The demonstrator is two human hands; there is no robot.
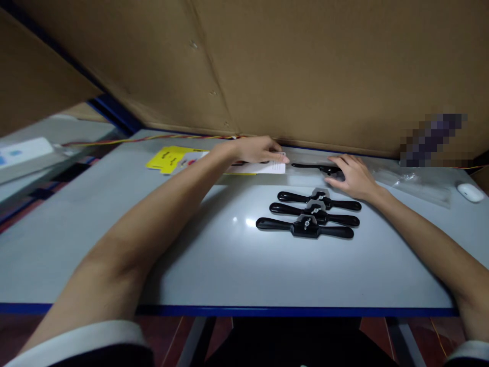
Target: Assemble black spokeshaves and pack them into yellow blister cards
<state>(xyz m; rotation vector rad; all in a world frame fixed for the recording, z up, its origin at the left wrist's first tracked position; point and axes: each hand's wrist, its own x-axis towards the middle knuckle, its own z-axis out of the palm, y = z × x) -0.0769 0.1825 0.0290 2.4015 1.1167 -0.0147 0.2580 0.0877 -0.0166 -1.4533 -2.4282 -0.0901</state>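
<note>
Near the back of the table, my left hand (262, 150) is closed at the right end of a white printed card (275, 166), thumb on its face. Farther right, my right hand (353, 176) has its thumb and fingers around a black spokeshave (323, 168), whose right part the hand hides. In front lie three more black spokeshaves in a row: a back one (291, 196), a middle one (290, 209) and a front one (275, 224), each with a metal blade and screw. Yellow cards (164, 159) lie left of my left hand, partly behind my forearm.
Clear plastic bags (412, 184) lie at the back right, near a white earbud case (470, 192). A cardboard wall (324, 76) rises behind the table (229, 275). Twisted red and yellow wires (153, 137) run along its back edge. A white box (26, 153) sits at far left.
</note>
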